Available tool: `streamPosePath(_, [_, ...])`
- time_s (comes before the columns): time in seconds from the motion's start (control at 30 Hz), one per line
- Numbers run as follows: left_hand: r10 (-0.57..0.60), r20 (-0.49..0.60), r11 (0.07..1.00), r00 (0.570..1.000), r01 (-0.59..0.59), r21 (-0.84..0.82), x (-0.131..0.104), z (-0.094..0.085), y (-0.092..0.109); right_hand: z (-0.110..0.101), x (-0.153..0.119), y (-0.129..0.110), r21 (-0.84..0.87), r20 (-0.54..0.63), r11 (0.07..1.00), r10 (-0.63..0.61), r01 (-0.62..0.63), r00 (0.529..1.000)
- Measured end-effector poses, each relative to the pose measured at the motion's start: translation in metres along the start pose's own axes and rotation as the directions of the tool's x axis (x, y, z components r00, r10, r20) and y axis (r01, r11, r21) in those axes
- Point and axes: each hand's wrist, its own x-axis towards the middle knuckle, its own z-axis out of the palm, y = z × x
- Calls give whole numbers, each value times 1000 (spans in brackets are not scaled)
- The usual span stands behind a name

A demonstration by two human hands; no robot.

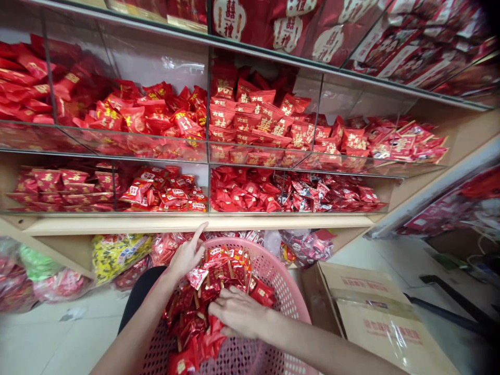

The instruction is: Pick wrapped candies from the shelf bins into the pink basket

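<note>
A pink perforated plastic basket stands below the shelves, partly filled with small red candy packets. My left hand is over the basket's upper left rim, its index finger stretched toward the shelf edge and its fingers apart; nothing shows in it. Lower and to the right, my right hand reaches into the basket with fingers curled down on the red packets. Its fingertips are partly hidden among them, and which packet it grips, if any, cannot be made out.
Glass-fronted shelves hold sorted red packets in compartments. Under them lie bagged candies, one bag yellow. A taped cardboard box stands right of the basket, with black bars beyond it. My dark-clothed knee is at the left.
</note>
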Motion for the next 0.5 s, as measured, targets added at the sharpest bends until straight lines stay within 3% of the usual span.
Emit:
streamPosePath(0.17, [6, -2, 1000, 1000, -6, 6, 0, 1, -2, 24, 6, -3, -59, -57, 998, -15, 11, 998])
streamPosePath(0.27, [14, -10, 1000, 1000, -14, 5, 0, 1, -2, 18, 5, -4, -64, -72, 998, -26, 21, 997])
streamPosePath(0.4, [29, -17, 1000, 999, -29, -2, -1, 1, -1, -34, 3, 4, -43, -196, 999, -9, 1, 981])
streamPosePath(0.5, [17, -3, 1000, 1000, -17, 12, -1, -1, 1, -87, 4, 25, 7, -380, 991, 128, -136, 916])
